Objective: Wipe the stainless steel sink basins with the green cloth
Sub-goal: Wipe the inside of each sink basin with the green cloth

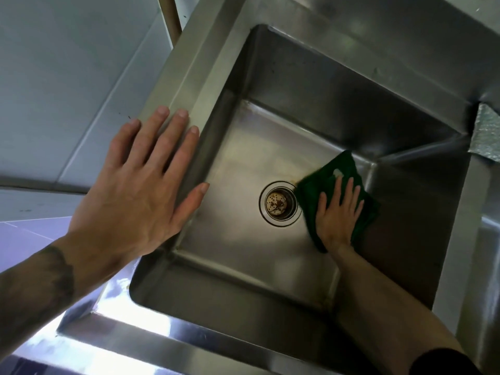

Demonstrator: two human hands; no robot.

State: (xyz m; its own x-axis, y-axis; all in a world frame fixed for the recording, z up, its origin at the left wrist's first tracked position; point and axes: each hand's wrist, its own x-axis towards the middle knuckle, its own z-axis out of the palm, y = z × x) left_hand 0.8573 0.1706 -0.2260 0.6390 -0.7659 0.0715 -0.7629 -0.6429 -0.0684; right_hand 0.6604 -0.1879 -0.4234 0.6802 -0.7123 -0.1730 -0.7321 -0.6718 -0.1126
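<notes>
Basin (230, 234) holds one green cloth (308, 205) under right hand (338, 216).

We find no legible text, brand, number or sign on any surface in view. The dark marking on the left forearm (54, 269), at eight o'clock in the frame, is too blurred to read. A pale patch (338, 173) on the green cloth (308, 201), at four o'clock from centre, may be a tag; nothing on it can be made out. The drain strainer (280, 203) bears no readable stamp.
</notes>
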